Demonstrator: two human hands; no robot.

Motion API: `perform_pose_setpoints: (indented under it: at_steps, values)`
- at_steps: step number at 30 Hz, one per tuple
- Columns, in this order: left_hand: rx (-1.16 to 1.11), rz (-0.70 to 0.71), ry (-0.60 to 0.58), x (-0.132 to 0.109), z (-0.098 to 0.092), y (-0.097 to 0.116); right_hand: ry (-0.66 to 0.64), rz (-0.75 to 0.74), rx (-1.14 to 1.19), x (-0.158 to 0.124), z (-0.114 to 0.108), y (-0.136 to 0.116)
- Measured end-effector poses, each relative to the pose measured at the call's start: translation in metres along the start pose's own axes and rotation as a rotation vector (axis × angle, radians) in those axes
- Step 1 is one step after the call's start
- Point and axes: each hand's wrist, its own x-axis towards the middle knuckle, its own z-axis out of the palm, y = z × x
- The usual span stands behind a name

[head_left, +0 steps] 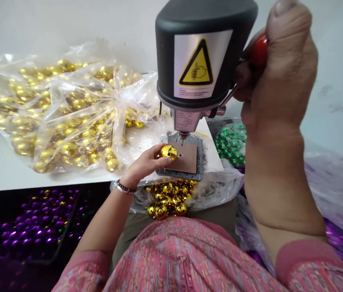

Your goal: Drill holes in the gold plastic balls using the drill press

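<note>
My left hand grips a shiny gold faceted ball between thumb and fingers. The ball is at the left part of a brown board with a small hole, on the grey base plate of a small drill press. A thin drill bit points down to the right of the ball, apart from it. Raised at the upper right, my right hand is wrapped round the red knob of the drill press lever. A yellow warning label covers the machine's black housing.
A large clear plastic bag of gold balls covers the left of the white table. Loose gold balls lie in plastic at my lap. Purple balls sit in a dark container at lower left. Green balls are in a bag right.
</note>
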Motion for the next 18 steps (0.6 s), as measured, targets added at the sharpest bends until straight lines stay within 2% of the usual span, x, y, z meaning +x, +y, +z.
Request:
perform_pose_setpoints:
  at_steps: [2,8,14,18]
  values:
    - [0.101,0.005,0.033,0.008,0.006,-0.004,-0.020,0.037,-0.008,0.006,-0.002,0.004]
    - [0.319,-0.002,0.131,0.024,0.017,-0.011,-0.077,0.016,-0.067,0.010,-0.007,0.008]
    - [0.397,-0.072,0.159,0.031,0.026,-0.007,-0.087,0.023,-0.036,0.006,-0.004,0.000]
    - [0.491,-0.050,0.157,0.037,0.032,-0.001,-0.119,0.003,0.009,0.005,-0.005,0.001]
